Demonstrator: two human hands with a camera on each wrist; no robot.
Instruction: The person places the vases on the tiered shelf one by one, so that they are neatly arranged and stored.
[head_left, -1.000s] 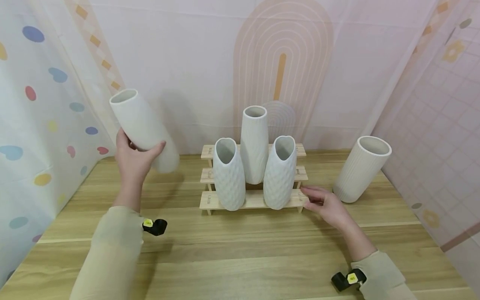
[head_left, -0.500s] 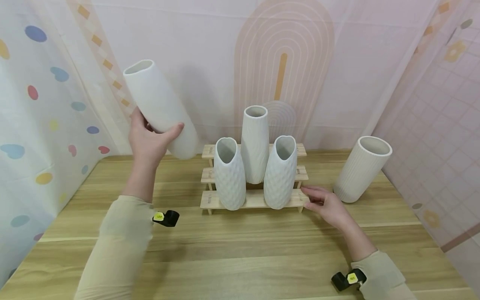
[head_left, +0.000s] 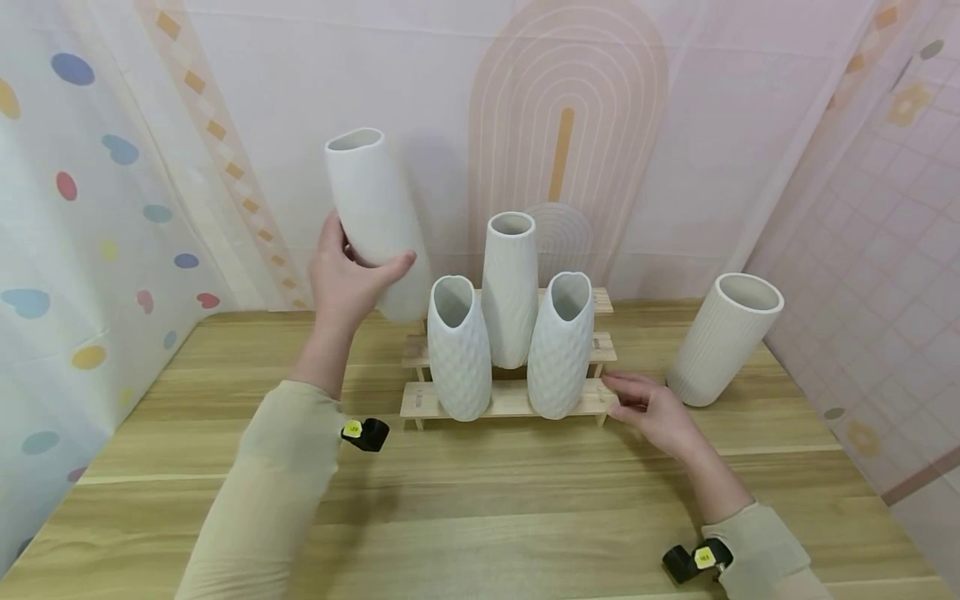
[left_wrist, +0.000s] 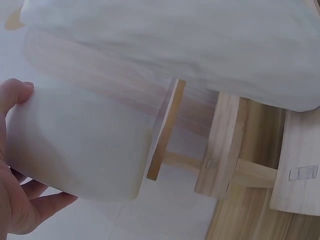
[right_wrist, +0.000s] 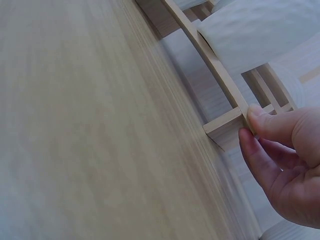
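A smooth white vase [head_left: 386, 221], tilted with its mouth up and left, is in my left hand [head_left: 348, 279], thumb on one side and fingers round the other. Its base hangs behind and left of the tiered wooden shelf [head_left: 512, 400]; in the left wrist view the vase [left_wrist: 82, 145] shows beside the end of the top board [left_wrist: 167, 130]. My right hand [head_left: 656, 417] pinches the right end of the front board, as the thumb and finger show in the right wrist view. Two dimpled vases [head_left: 460, 367] [head_left: 558, 367] stand on the front board, with a taller vase [head_left: 510, 292] behind them.
A ribbed white vase [head_left: 723, 342] stands on the wooden table [head_left: 480, 517] to the right, beyond my right hand. Patterned curtains [head_left: 225, 67] enclose the table at the back and both sides. A black camera [head_left: 365, 433] sits on each wrist.
My left hand has carried the smooth vase rightward, rising first, close to the shelf's left end, and the vase has become more upright. My right hand has stayed on the shelf.
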